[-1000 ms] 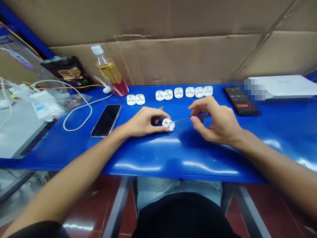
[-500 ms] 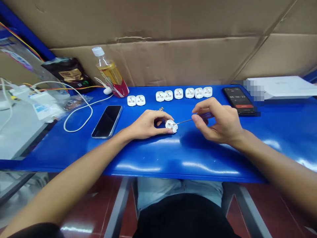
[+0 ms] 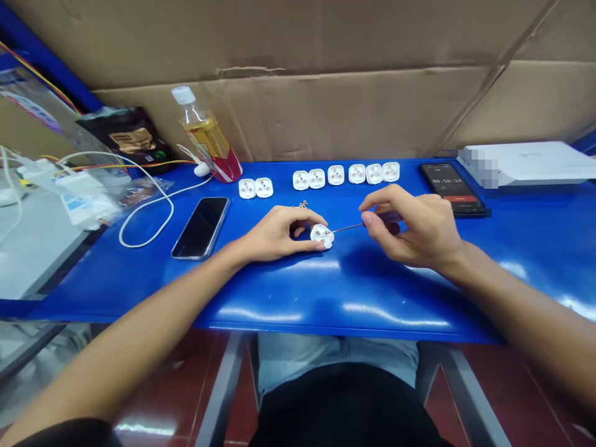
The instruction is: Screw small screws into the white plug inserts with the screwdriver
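Between its thumb and fingers, my left hand [image 3: 284, 233] pinches a white plug housing [image 3: 321, 236] with metal terminals showing inside. My right hand [image 3: 412, 231] is closed round the handle of a screwdriver [image 3: 348, 228]; its thin shaft points left, and the tip meets the right side of the housing. The handle is mostly hidden by the fingers. Just behind my left hand lies a small heap of screws or metal bits [image 3: 303, 203], too small to tell. Similar white plug housings [image 3: 336, 175] stand in a row farther back.
Two more housings [image 3: 256, 187] sit back left. A dark phone [image 3: 201, 228] and a drink bottle [image 3: 209, 139] are on the left, beside a white cable [image 3: 121, 230]. A phone with a running timer [image 3: 451, 189] and a white box [image 3: 535, 162] are at right. Cardboard [image 3: 326, 118] walls the back.
The fingers of my right hand have shifted slightly round the screwdriver handle. My left hand and the plug housing stay in place. The phone's timer has advanced by one second.
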